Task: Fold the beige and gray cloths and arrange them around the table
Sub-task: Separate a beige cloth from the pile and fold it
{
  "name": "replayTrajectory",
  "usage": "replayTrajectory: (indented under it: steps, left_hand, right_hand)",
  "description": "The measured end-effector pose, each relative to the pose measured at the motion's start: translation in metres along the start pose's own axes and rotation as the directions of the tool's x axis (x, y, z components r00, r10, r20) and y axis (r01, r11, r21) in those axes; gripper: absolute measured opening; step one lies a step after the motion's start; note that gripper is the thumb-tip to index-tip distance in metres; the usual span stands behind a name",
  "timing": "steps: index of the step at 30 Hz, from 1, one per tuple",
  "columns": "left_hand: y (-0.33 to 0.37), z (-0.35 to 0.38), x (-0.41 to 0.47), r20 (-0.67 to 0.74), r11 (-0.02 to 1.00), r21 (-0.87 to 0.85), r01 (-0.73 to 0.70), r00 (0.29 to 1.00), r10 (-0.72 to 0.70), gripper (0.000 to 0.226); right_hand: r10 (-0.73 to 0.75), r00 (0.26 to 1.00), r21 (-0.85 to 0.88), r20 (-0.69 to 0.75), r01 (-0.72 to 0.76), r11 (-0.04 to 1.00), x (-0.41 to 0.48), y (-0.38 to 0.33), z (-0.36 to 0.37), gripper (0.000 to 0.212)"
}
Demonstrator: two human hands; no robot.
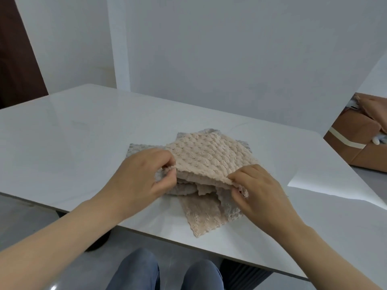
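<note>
Head view: both hands pinch the beige cloth on top of the pile

The pile lies on the table, near the front edge and just ahead of the person. The left hand grips the beige cloth's near left edge between thumb and curled fingers. The right hand pinches its near right corner the same way. That near edge is raised off the layers beneath, while the far part rests on the pile.

To do this step well, I judge each pinch should hold one layer only, since the textured fabrics probably cling. Lifting both points evenly and drawing the cloth toward bare table would give room for a flat fold. Edges should meet before the crease is pressed.

A gray cloth shows at the pile's left, and more gray peeks out at the back and near right. Another beige piece sticks out toward the person.

How many cloths the pile holds cannot be counted, as the layers overlap and the hands cover the middle. Whether the left hand has also caught some gray fabric is hard to tell. A box at the right is cut off by the frame, and its contents are unclear.
</note>
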State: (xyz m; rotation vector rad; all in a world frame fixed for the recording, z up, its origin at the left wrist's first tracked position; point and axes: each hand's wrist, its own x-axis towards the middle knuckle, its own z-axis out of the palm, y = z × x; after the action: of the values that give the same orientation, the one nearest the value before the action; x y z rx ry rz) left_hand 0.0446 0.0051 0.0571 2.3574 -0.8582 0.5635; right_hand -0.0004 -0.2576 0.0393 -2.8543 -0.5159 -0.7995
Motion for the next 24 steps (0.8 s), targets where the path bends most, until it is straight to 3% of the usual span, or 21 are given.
replayTrajectory:
  steps: [6, 14, 24]
  left_hand:
    - [0.001, -0.010, 0.020, -0.024, 0.998, -0.038, 0.055, 0.998, -0.056, 0.020]
    - [0.006, -0.022, 0.062, -0.152, 0.962, -0.225, 0.152, 0.970, -0.189, 0.018]
    - [0.015, -0.067, 0.122, -0.429, 0.935, -0.343, 0.085, 0.872, -0.237, 0.021]
  right_hand:
    - [0.102, 0.995, 0.012, -0.007, -0.102, 0.995, -0.001, 0.028, -0.018, 0.010]
    - [0.229, 0.971, -0.013, -0.063, -0.231, 0.973, 0.028, 0.050, -0.043, 0.014]
    - [0.238, 0.906, 0.111, -0.349, -0.212, 0.971, 0.122, 0.052, -0.104, 0.019]
